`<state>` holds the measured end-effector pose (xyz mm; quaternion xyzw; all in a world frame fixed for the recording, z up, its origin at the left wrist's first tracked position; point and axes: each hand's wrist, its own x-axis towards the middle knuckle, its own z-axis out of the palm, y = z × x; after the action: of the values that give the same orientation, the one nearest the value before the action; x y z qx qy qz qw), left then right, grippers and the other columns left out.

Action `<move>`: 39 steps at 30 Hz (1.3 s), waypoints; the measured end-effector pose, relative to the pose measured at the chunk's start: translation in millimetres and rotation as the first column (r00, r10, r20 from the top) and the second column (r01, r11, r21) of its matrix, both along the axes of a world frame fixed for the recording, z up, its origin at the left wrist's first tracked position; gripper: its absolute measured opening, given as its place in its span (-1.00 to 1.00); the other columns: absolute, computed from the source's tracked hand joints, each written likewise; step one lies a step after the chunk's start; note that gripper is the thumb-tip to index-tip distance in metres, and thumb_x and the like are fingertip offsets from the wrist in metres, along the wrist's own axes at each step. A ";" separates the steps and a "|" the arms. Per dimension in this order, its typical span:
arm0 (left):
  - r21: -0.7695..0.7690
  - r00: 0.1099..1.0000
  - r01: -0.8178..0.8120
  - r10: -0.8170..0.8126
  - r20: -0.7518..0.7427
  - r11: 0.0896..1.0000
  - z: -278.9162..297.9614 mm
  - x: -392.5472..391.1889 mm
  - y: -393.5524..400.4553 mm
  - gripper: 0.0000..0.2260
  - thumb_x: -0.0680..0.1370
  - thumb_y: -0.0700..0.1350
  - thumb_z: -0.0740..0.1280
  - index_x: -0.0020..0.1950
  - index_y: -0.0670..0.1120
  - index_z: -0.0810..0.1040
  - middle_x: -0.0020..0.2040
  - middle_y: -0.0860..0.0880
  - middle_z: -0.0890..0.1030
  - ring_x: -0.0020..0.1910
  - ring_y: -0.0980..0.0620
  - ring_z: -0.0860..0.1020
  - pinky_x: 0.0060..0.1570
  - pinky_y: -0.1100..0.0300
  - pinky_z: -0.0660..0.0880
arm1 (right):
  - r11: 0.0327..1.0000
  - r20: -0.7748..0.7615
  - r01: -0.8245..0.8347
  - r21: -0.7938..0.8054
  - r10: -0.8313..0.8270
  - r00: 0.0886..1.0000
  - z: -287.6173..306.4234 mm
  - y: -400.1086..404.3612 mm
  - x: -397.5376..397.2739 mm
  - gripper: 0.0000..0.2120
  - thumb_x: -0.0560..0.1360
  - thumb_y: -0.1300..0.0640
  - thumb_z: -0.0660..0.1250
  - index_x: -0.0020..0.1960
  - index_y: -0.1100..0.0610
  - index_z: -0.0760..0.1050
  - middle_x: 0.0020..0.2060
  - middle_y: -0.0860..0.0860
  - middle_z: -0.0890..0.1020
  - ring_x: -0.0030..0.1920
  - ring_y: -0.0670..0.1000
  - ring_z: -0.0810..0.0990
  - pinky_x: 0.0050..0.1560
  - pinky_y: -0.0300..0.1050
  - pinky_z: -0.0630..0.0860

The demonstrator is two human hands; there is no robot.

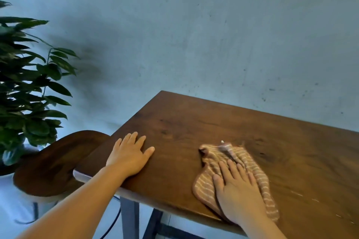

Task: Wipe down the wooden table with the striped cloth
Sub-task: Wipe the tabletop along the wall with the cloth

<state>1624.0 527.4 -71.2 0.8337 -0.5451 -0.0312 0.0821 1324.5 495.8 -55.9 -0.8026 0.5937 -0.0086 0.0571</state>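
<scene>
Right hand (236, 198) flat, fingers (232, 169) straight and slightly apart, pressing striped cloth (250, 163) at lower centre-right on wooden worktop (194, 122); left hand (129, 156) flat on bare wood, fingers spread, holding nothing

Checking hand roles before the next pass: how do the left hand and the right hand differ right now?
The left hand lies flat on bare wood near the wooden table's left end; the right hand lies flat on the striped cloth. The left hand is farther from the near edge; the right hand is close to it. The cloth by the right hand looks blurred; the left hand looks sharp. Both are open, palm down, fingers extended.
</scene>
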 end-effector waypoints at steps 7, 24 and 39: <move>-0.022 1.000 -0.016 0.016 0.012 1.000 0.2 -3.8 0.9 -0.39 0.59 0.31 -0.11 0.58 0.07 0.04 0.60 -0.01 0.00 0.57 -0.04 -0.06 0.52 -0.05 -0.05 | 0.975 0.068 0.213 -0.056 -0.209 0.976 -3.1 -17.5 -1.5 -0.43 0.64 -0.15 -0.26 0.62 -0.04 -0.14 0.61 0.03 -0.05 0.59 0.09 -0.09 0.55 0.11 -0.19; -0.026 1.000 -0.014 0.015 0.027 1.000 -0.6 2.7 -3.2 -0.41 0.58 0.31 -0.04 0.56 0.09 0.13 0.58 0.01 0.10 0.55 -0.01 0.07 0.50 -0.02 0.07 | 0.956 0.093 -0.294 -0.013 0.294 0.951 4.3 5.1 -7.1 -0.22 0.43 -0.39 -0.47 0.59 -0.21 -0.08 0.59 -0.19 -0.06 0.58 -0.10 -0.14 0.54 -0.06 -0.24; -0.193 0.984 -0.116 0.086 -0.156 0.974 12.3 -43.7 -20.8 -0.55 0.65 0.08 0.10 0.52 0.00 0.25 0.54 -0.04 0.22 0.52 -0.04 0.17 0.47 -0.01 0.16 | 0.986 0.089 -0.130 -0.108 0.140 0.986 -1.5 -14.1 55.1 -0.48 0.66 -0.10 -0.09 0.60 -0.03 0.02 0.58 0.13 0.10 0.56 0.19 0.02 0.53 0.19 -0.10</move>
<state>1580.3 506.6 -59.0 0.8434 -0.4947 -0.0329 0.2072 1379.7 481.6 -57.5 -0.8414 0.5334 -0.0735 0.0452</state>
